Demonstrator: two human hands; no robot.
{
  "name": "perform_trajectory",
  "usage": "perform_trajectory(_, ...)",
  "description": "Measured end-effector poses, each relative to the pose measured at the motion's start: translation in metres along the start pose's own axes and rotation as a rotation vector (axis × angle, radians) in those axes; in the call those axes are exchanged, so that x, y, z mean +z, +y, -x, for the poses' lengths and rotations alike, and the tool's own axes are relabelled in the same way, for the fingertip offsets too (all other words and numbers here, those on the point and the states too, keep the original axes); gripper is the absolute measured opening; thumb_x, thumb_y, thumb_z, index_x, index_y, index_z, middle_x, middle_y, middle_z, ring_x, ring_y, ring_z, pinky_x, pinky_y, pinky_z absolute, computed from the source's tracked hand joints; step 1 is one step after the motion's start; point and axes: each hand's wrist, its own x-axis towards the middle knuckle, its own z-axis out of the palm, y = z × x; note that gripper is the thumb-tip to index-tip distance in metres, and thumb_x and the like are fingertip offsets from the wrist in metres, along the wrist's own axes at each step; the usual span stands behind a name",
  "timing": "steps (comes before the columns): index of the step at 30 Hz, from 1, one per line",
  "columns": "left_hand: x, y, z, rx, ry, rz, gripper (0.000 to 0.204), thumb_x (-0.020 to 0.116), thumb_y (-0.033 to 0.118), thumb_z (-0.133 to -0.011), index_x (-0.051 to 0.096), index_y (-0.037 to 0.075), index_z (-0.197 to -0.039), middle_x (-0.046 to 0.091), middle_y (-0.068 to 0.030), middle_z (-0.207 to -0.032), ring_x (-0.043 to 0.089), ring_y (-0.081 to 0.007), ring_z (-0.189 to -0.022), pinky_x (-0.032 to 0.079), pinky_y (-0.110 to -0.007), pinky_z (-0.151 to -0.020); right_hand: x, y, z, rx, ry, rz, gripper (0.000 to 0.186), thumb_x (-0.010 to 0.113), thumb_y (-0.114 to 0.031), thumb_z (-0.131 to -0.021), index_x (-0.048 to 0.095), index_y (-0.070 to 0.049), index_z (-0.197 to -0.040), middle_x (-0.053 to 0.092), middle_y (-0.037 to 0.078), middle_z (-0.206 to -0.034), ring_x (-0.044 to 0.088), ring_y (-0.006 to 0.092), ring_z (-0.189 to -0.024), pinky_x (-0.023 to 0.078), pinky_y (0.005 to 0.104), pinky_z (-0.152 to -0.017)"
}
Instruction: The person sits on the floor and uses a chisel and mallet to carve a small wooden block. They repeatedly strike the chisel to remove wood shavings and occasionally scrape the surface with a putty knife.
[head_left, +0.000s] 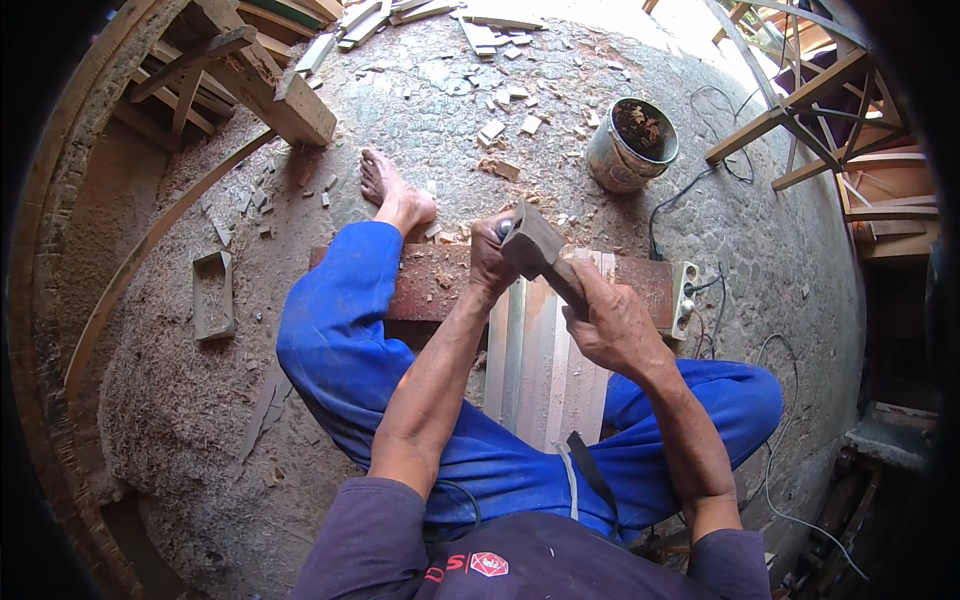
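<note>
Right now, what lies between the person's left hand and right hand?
In the head view, a hammer-like tool: the right hand grips its handle, and its blocky end partly overlaps the left hand; whether they touch is unclear.

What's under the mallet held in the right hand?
Partly under the mallet, the left hand holds a round-ended tool; its remainder and whatever lies directly beneath the mallet are hidden.

We count: one left hand (490,262) | one right hand (622,325) | one hammer (537,243) | one round-ended tool (503,228) | one bucket (614,168) | one power strip (683,300) | one bare foot (398,193)
</note>
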Motion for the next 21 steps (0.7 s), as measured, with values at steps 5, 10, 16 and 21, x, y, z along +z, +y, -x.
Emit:
perform_trajectory(5, -0.003, 0.007, -0.033, -0.215, 0.181, -0.1, 0.039, 0.07, 0.017, -0.092, 0.053, 0.009, -0.058, 0.048, 0.0066, -0.053, 0.041, -0.003, -0.051, 0.031, -0.03, -0.046, 0.007, 0.015, 0.014, 0.089, 0.157, -0.359, 0.057, 0.071, -0.006, -0.086, 0.053, -0.005, -0.14, 0.064, 0.008, -0.086, 0.063, 0.0158, -0.076, 0.053, 0.0341, -0.074)
perform_trajectory(10, -0.002, 0.058, -0.032, -0.078, 0.222, -0.082, 0.041, 0.069, 0.01, -0.093, 0.049, 0.008, -0.057, 0.043, 0.0069, -0.053, 0.039, -0.0016, -0.052, 0.028, -0.027, -0.045, -0.002, 0.03, 0.022, 0.229, 0.144, -0.518, 0.056, 0.071, -0.005, -0.089, 0.051, -0.005, -0.141, 0.057, 0.0, -0.082, 0.053, 0.0063, -0.059, 0.045, 0.0257, -0.054)
perform_trajectory(16, -0.005, 0.047, -0.025, -0.073, 0.243, -0.039, 0.043, 0.07, 0.009, -0.094, 0.048, 0.008, -0.057, 0.042, 0.0089, -0.054, 0.036, -0.0006, -0.052, 0.026, -0.026, -0.045, 0.012, 0.037, 0.013, 0.033, 0.197, -0.44, 0.058, 0.072, -0.007, -0.089, 0.05, -0.005, -0.143, 0.056, -0.002, -0.078, 0.052, 0.006, -0.057, 0.045, 0.0254, -0.053)
perform_trajectory(21, -0.002, 0.037, -0.019, -0.1, 0.262, 0.021, 0.042, 0.07, 0.008, -0.093, 0.047, 0.008, -0.057, 0.042, 0.0088, -0.054, 0.037, -0.0004, -0.052, 0.026, -0.026, -0.045, 0.001, 0.014, 0.012, 0.223, 0.045, -0.528, 0.061, 0.072, -0.008, -0.089, 0.048, -0.004, -0.146, 0.057, -0.001, -0.074, 0.054, 0.0075, -0.061, 0.047, 0.0267, -0.057)
